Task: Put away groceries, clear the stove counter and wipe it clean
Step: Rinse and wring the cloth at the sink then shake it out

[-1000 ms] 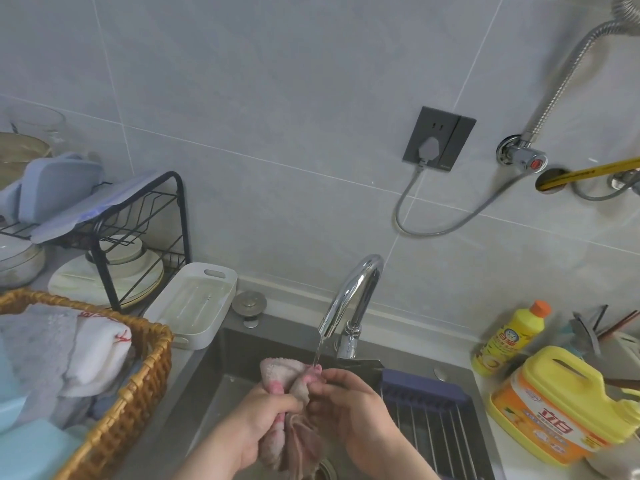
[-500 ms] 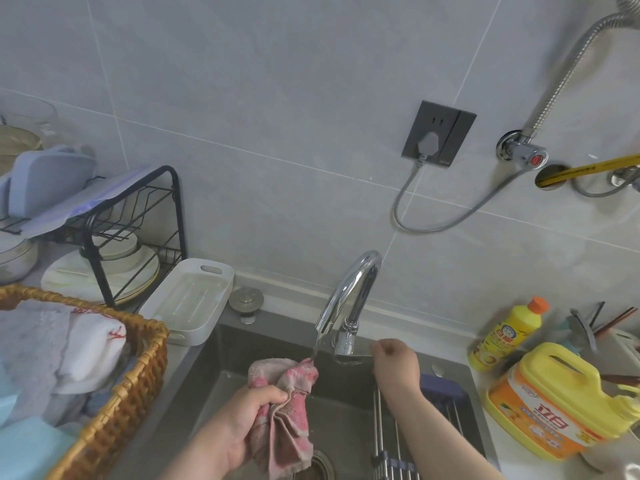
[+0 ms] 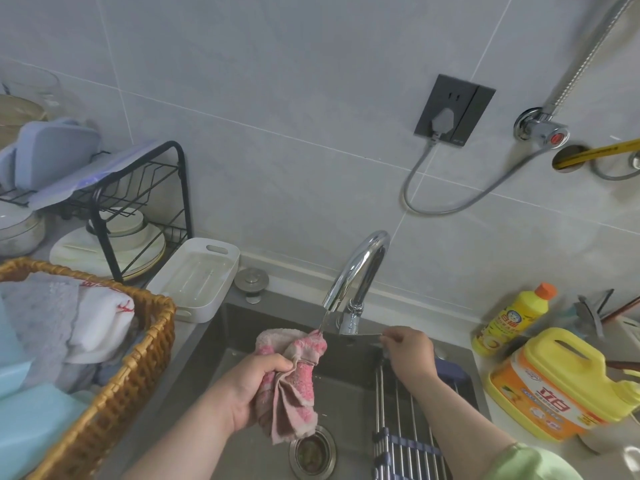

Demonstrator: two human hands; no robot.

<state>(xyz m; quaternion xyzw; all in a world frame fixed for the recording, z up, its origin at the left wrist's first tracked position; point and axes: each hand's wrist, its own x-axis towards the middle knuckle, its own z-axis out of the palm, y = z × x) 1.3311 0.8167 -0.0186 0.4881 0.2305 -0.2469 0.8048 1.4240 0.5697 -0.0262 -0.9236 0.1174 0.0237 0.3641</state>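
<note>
Head view: right hand [image 3: 410, 349] now pinches faucet lever [image 3: 367, 332], left hand [image 3: 252, 386] alone grips cloth [image 3: 299, 379].

The sink [image 3: 242, 327] lies in the middle, and the faucet [image 3: 360, 271] stands behind it at the wall. The left hand [image 3: 249, 389] holds a cloth [image 3: 294, 375] under the spout, above the drain [image 3: 311, 452]. The right hand [image 3: 408, 351] pinches the lever [image 3: 367, 335] at the faucet's base, over a rack of bars [image 3: 405, 427] on the sink's right part. Left of the sink are a tray [image 3: 194, 282] and a basket [image 3: 138, 358], with a dish rack [image 3: 138, 188] behind them. On the right, a bottle [image 3: 512, 320] stands behind a jug [image 3: 561, 382].
</note>
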